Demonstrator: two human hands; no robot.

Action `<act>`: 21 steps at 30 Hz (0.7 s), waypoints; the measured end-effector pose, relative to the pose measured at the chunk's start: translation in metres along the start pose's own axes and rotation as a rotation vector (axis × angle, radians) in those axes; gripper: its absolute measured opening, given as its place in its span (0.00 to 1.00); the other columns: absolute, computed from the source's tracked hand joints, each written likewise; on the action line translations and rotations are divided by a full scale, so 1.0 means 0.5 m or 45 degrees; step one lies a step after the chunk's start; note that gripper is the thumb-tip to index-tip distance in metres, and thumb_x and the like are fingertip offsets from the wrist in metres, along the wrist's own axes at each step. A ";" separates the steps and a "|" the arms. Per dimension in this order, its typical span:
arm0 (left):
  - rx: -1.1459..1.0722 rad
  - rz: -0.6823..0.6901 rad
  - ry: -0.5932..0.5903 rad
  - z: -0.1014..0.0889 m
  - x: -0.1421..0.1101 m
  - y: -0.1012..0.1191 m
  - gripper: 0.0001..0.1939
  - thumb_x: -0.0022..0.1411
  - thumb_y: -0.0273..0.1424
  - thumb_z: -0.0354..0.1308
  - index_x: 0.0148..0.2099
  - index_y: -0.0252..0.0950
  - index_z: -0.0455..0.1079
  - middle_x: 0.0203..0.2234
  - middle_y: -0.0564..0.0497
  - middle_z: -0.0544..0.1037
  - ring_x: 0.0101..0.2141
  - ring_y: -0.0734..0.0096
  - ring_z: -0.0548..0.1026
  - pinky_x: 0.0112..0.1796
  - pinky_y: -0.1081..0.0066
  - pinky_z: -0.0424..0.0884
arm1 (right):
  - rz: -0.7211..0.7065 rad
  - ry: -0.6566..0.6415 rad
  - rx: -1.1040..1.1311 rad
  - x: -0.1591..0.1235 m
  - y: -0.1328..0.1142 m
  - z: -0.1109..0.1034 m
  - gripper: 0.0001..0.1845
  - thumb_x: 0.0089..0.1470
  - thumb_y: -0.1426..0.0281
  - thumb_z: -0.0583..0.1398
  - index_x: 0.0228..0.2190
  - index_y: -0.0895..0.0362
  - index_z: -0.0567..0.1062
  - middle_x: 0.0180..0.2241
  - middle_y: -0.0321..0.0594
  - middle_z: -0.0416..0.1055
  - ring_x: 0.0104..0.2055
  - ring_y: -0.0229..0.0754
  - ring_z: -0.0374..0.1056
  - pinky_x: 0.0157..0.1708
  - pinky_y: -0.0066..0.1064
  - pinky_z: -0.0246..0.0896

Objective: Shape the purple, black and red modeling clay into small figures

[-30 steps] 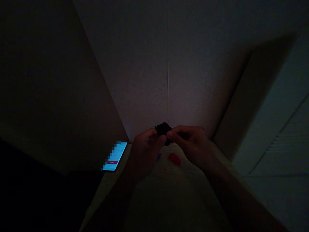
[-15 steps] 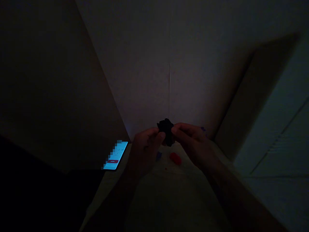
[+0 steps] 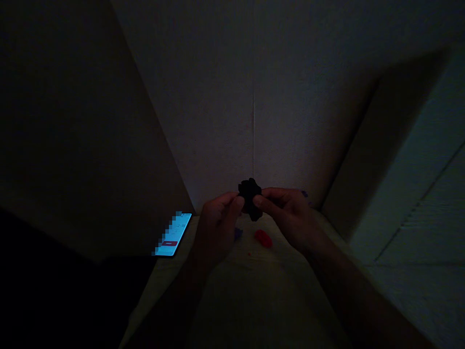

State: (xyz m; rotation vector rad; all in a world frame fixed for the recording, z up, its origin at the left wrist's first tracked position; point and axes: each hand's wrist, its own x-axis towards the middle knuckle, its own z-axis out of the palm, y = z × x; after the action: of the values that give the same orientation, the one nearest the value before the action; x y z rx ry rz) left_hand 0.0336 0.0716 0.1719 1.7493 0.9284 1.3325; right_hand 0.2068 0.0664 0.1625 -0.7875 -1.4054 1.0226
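Observation:
Between both hands, above the tabletop (image 3: 254, 295), is a small dark lump with a ragged, lobed outline (image 3: 250, 196); the dim light hides its material. My left hand (image 3: 220, 225) pinches its left side between thumb and fingers. From the right, my right hand (image 3: 290, 213) grips it the same way, thumb on the near face. Below the hands a red lump (image 3: 263, 238) lies on the table, with a tiny red bit (image 3: 249, 254) near it. A blue-purple piece (image 3: 238, 234) shows partly behind my left hand.
A lit phone (image 3: 173, 236) lies at the table's left edge. Another purplish piece (image 3: 304, 193) sits behind my right hand. A wall (image 3: 218, 121) rises at the back, and a pale panel (image 3: 410, 203) stands on the right. The room is very dark.
My left thumb has shifted slightly up and left on the dark lump, and my right thumb a little down and left. Both hands still hold it in nearly the same place.

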 end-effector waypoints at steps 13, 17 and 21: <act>-0.284 -0.177 0.078 0.004 0.011 -0.008 0.07 0.58 0.32 0.70 0.38 0.35 0.81 0.32 0.48 0.86 0.35 0.63 0.84 0.38 0.67 0.78 | 0.035 0.095 -0.024 0.000 -0.005 0.004 0.15 0.47 0.58 0.76 0.34 0.53 0.85 0.30 0.39 0.82 0.33 0.44 0.77 0.37 0.36 0.74; -0.281 -0.146 0.060 0.005 0.007 -0.006 0.05 0.58 0.30 0.69 0.37 0.35 0.81 0.29 0.48 0.85 0.32 0.64 0.84 0.35 0.69 0.78 | 0.118 0.057 -0.097 0.001 -0.011 0.001 0.13 0.47 0.61 0.76 0.26 0.55 0.83 0.25 0.38 0.80 0.28 0.40 0.74 0.31 0.32 0.70; -0.274 -0.176 0.043 0.006 0.003 -0.010 0.04 0.57 0.28 0.69 0.37 0.34 0.82 0.26 0.50 0.84 0.29 0.67 0.81 0.31 0.72 0.75 | 0.197 0.034 -0.005 0.003 -0.005 -0.002 0.13 0.42 0.63 0.78 0.25 0.56 0.82 0.25 0.38 0.81 0.26 0.39 0.73 0.29 0.31 0.68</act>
State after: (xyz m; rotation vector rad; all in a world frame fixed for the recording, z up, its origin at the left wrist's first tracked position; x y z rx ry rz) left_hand 0.0362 0.0750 0.1675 1.4774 0.8736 1.3234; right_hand 0.2077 0.0667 0.1653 -0.9208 -1.3394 1.1239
